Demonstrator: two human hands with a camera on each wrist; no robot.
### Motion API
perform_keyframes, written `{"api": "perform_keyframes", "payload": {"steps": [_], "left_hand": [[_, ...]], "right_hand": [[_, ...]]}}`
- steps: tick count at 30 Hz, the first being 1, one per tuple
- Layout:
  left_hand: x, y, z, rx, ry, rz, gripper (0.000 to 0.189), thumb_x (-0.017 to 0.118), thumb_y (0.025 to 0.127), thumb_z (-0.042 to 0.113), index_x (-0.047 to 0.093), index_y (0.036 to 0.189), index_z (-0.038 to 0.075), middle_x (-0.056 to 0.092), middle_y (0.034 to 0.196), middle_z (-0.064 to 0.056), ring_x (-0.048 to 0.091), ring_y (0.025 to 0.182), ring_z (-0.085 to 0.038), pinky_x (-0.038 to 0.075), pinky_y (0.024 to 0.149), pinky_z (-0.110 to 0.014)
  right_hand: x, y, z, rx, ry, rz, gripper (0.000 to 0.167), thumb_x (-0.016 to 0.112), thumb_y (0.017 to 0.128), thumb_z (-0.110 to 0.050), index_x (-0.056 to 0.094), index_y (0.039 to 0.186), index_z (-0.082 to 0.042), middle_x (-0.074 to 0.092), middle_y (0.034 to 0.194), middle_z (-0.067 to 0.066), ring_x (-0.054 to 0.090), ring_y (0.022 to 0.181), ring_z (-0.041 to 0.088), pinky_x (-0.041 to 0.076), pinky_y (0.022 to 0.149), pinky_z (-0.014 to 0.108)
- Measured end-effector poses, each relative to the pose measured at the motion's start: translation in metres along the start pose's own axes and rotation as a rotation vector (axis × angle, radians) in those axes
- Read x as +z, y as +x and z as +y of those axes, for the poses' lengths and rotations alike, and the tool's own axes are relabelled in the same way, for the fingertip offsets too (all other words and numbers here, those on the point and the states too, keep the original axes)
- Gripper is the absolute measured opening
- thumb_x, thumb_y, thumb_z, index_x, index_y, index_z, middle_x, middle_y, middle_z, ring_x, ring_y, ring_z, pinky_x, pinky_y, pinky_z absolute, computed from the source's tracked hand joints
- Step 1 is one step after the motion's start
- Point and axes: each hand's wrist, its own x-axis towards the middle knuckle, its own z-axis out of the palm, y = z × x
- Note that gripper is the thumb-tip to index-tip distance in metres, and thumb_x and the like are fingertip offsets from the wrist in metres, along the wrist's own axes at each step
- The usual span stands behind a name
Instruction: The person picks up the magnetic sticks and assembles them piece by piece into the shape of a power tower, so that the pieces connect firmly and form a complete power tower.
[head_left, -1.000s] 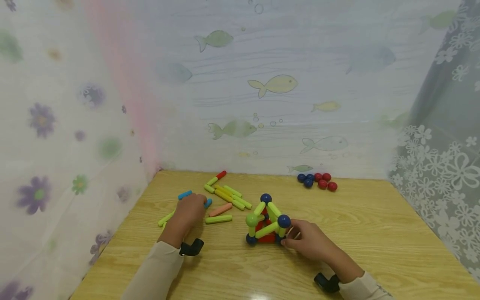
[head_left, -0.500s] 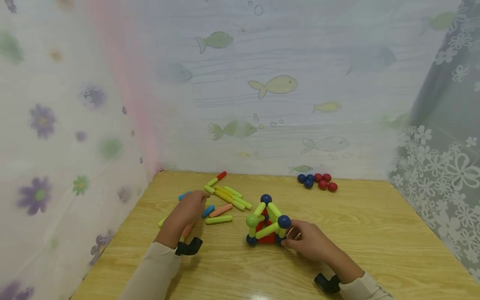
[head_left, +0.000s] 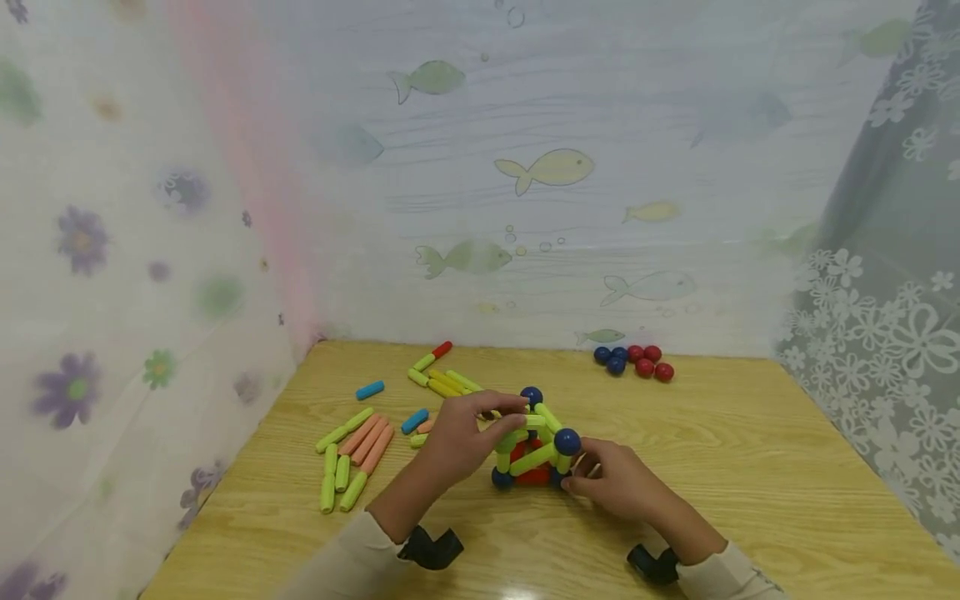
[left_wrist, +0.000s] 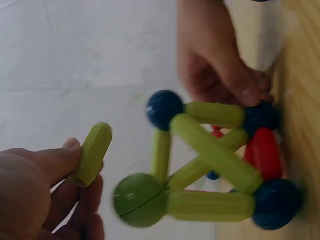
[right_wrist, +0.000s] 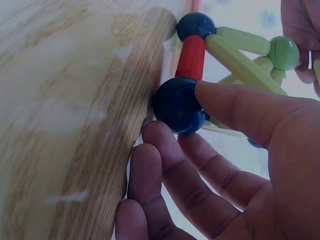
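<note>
A magnetic stick frame (head_left: pixel 534 459) stands on the table, made of yellow-green and red sticks joined by dark blue balls and one green ball (left_wrist: pixel 140 200). My left hand (head_left: pixel 461 437) is raised at its left side, pinching a short yellow-green magnetic stick (left_wrist: pixel 94 154) between thumb and fingers. In the left wrist view that stick is apart from the frame, near the green ball. My right hand (head_left: pixel 622 483) holds the frame's near right bottom blue ball (right_wrist: pixel 177 107), thumb on one side and fingertips on the other, close to the tabletop.
Loose salmon sticks (head_left: pixel 371 440) and yellow-green sticks (head_left: pixel 343 429) lie at the left, with a blue stick (head_left: pixel 370 390) behind them. Farther back is a red stick (head_left: pixel 442 350). Blue balls (head_left: pixel 617 365) and red balls (head_left: pixel 645 367) cluster at the back right, before a fish-patterned curtain (head_left: pixel 480 167).
My left hand has moved right from the loose sticks to the frame, bringing a yellow-green stick. The salmon sticks it covered now show. My right hand stays at the blue ball.
</note>
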Motion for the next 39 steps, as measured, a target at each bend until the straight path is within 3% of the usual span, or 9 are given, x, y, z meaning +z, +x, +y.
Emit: {"api": "perform_keyframes", "payload": {"steps": [7, 18, 24, 27, 29, 32, 36, 39], "left_hand": [[0.023, -0.003, -0.006, 0.094, 0.097, 0.011, 0.024, 0.072, 0.098, 0.027, 0.078, 0.119, 0.018, 0.075, 0.115, 0.007, 0.069, 0.106, -0.008, 0.059, 0.085, -0.027], [0.027, -0.004, -0.009, 0.188, 0.155, -0.009, 0.025, 0.074, 0.096, 0.022, 0.078, 0.12, 0.015, 0.077, 0.114, 0.004, 0.07, 0.104, -0.01, 0.057, 0.086, -0.025], [0.028, -0.003, -0.012, 0.318, 0.28, -0.002, 0.026, 0.078, 0.093, 0.02, 0.078, 0.118, 0.015, 0.078, 0.108, 0.005, 0.071, 0.1, -0.011, 0.057, 0.086, -0.028], [0.029, -0.005, -0.013, 0.35, 0.32, 0.013, 0.026, 0.08, 0.092, 0.02, 0.078, 0.118, 0.016, 0.076, 0.112, 0.004, 0.069, 0.104, -0.012, 0.057, 0.088, -0.031], [0.029, -0.008, -0.013, 0.333, 0.338, 0.035, 0.029, 0.08, 0.093, 0.022, 0.076, 0.121, 0.016, 0.072, 0.122, 0.001, 0.065, 0.113, -0.015, 0.056, 0.094, -0.036], [0.028, -0.016, -0.014, 0.242, 0.353, 0.081, 0.038, 0.082, 0.092, 0.026, 0.071, 0.126, 0.015, 0.063, 0.133, -0.003, 0.059, 0.121, -0.02, 0.055, 0.097, -0.039], [0.025, -0.024, -0.014, 0.105, 0.344, 0.119, 0.039, 0.085, 0.089, 0.029, 0.067, 0.121, 0.017, 0.06, 0.122, 0.002, 0.06, 0.108, -0.012, 0.058, 0.088, -0.033], [0.021, -0.028, -0.015, 0.072, 0.31, 0.118, 0.035, 0.085, 0.088, 0.026, 0.066, 0.116, 0.017, 0.062, 0.113, 0.005, 0.06, 0.098, -0.007, 0.058, 0.083, -0.033]], "right_hand": [[0.001, 0.0, 0.002, -0.014, 0.001, -0.001, 0.024, 0.075, 0.095, -0.031, 0.068, 0.113, -0.016, 0.072, 0.093, 0.001, 0.068, 0.079, 0.016, 0.055, 0.062, 0.031], [0.0, 0.001, 0.001, -0.011, -0.006, 0.0, 0.029, 0.077, 0.095, -0.032, 0.069, 0.118, -0.017, 0.072, 0.095, 0.0, 0.068, 0.081, 0.016, 0.055, 0.062, 0.031], [0.0, 0.001, 0.002, -0.009, -0.002, -0.009, 0.03, 0.076, 0.095, -0.032, 0.069, 0.119, -0.017, 0.072, 0.096, 0.0, 0.068, 0.083, 0.016, 0.055, 0.063, 0.031], [0.0, 0.001, 0.002, -0.006, -0.001, -0.011, 0.03, 0.076, 0.095, -0.032, 0.069, 0.119, -0.017, 0.072, 0.095, 0.0, 0.068, 0.082, 0.016, 0.055, 0.063, 0.031], [0.0, 0.001, 0.002, -0.005, -0.004, -0.01, 0.03, 0.076, 0.095, -0.032, 0.069, 0.118, -0.017, 0.072, 0.094, 0.0, 0.068, 0.081, 0.016, 0.055, 0.063, 0.031], [0.001, 0.001, 0.002, 0.0, -0.009, -0.006, 0.031, 0.077, 0.094, -0.033, 0.068, 0.118, -0.017, 0.072, 0.094, -0.001, 0.067, 0.082, 0.016, 0.055, 0.064, 0.031], [0.0, 0.0, 0.001, 0.001, -0.023, 0.001, 0.032, 0.08, 0.092, -0.033, 0.066, 0.115, -0.016, 0.07, 0.094, -0.001, 0.067, 0.081, 0.015, 0.054, 0.065, 0.03], [0.003, 0.0, 0.0, -0.015, -0.024, -0.005, 0.03, 0.082, 0.091, -0.031, 0.065, 0.109, -0.015, 0.068, 0.092, -0.001, 0.066, 0.08, 0.016, 0.053, 0.063, 0.028]]}}
